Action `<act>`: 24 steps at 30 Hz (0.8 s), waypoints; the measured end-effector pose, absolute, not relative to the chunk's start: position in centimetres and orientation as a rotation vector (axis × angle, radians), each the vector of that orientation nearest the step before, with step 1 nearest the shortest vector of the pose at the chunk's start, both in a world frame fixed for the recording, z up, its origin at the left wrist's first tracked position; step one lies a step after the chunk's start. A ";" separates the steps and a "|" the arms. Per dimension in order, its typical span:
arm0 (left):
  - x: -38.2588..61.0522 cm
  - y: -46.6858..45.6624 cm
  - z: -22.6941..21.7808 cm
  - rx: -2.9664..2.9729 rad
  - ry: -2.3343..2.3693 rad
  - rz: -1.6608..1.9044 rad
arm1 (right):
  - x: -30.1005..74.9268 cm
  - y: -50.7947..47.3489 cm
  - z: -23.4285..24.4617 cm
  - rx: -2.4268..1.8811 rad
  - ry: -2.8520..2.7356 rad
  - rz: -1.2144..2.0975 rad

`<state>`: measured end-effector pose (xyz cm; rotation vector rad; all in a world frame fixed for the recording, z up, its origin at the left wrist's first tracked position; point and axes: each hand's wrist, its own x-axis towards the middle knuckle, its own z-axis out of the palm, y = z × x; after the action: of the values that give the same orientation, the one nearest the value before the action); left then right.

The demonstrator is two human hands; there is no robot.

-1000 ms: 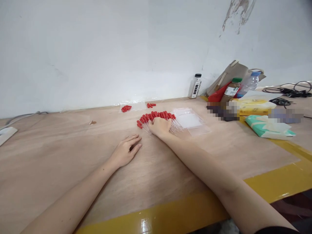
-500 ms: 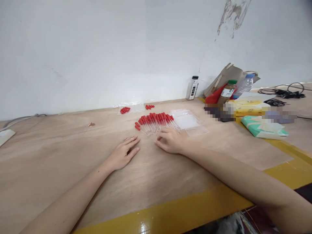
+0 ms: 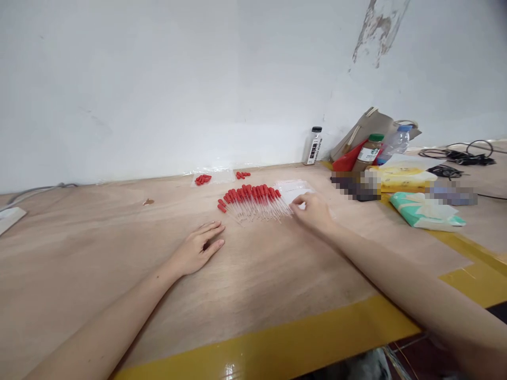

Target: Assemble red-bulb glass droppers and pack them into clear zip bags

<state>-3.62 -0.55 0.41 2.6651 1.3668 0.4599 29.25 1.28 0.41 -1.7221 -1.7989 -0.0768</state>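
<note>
A fan of droppers with red rubber bulbs and thin clear tubes [image 3: 253, 198] lies on the table, bulbs pointing to the wall. My left hand [image 3: 200, 247] rests on the wood to the near left of them, its fingers stretched out and holding nothing. At the fan's right end is my right hand [image 3: 312, 211], thumb and forefinger curled together beside the outermost tubes. Whether anything thin sits in that pinch I cannot make out. Under and behind this hand lies a clear plastic bag with a white label [image 3: 295, 189], partly covered.
Loose red bulbs [image 3: 203, 180] lie on a clear bag near the wall, with a few more red bulbs [image 3: 243, 174] beside it. Toward the right stand a black-capped bottle [image 3: 312, 146], a green-capped bottle [image 3: 368, 154], tissue packs [image 3: 425, 211] and black cables [image 3: 471, 157].
My right hand has moved right, from in front of the droppers' tube ends to the right end of the fan, uncovering the tubes. My left hand stays almost where it was.
</note>
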 end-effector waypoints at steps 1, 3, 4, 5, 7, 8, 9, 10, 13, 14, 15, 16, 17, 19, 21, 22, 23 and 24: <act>-3.6 -0.5 0.4 2.663 1.368 0.463 | 30.0 2.2 0.6 -1.909 -1.658 -0.104; -3.6 -0.5 0.4 2.660 1.363 0.473 | 31.5 3.6 0.9 -2.166 -1.508 -0.066; -3.7 -0.5 0.4 2.658 1.359 0.481 | 32.1 4.2 0.9 -2.238 -1.493 -0.015; -3.7 -0.5 0.4 2.657 1.354 0.489 | 32.6 4.5 0.9 -2.279 -1.496 0.030; -3.7 -0.5 0.3 2.656 1.348 0.501 | 33.1 4.9 0.7 -2.301 -1.514 0.093; -3.7 -0.5 0.3 2.656 1.346 0.504 | 33.1 5.0 0.6 -2.301 -1.515 0.109; -3.7 -0.5 0.3 2.655 1.344 0.505 | 33.1 5.0 0.5 -2.304 -1.516 0.119; -3.7 -0.5 0.4 2.655 1.342 0.507 | 33.0 5.0 0.4 -2.309 -1.534 0.123; -3.5 -0.6 0.5 2.650 1.341 0.500 | 32.8 5.0 0.3 -2.301 -1.647 0.075; -3.5 -0.6 0.6 2.647 1.344 0.499 | 32.8 5.0 0.3 -2.292 -1.679 0.050; -3.4 -0.6 0.6 2.641 1.348 0.496 | 32.8 5.1 0.3 -2.285 -1.694 0.031; -3.4 -0.7 0.7 2.635 1.350 0.493 | 32.9 5.1 0.4 -2.281 -1.694 0.019; -3.4 -0.7 0.7 2.627 1.351 0.494 | 33.0 5.0 0.6 -2.283 -1.685 0.008; -3.5 -0.7 0.6 2.600 1.349 0.507 | 33.1 4.8 1.1 -2.245 -1.654 0.007; -3.7 -0.6 0.5 2.549 1.339 0.557 | 32.7 4.3 1.9 -2.066 -1.623 0.100; -3.7 -0.5 0.5 2.514 1.334 0.611 | 32.1 3.9 2.4 -1.908 -1.615 0.187; -3.6 -0.5 0.6 2.471 1.327 0.684 | 31.3 3.4 2.8 -1.717 -1.604 0.286; -3.5 -0.5 0.8 2.417 1.314 0.768 | 30.3 2.9 3.2 -1.507 -1.601 0.396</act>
<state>-3.50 -0.48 0.75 2.4170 1.3139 0.7679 30.27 2.88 3.16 -1.5070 -1.6007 0.3956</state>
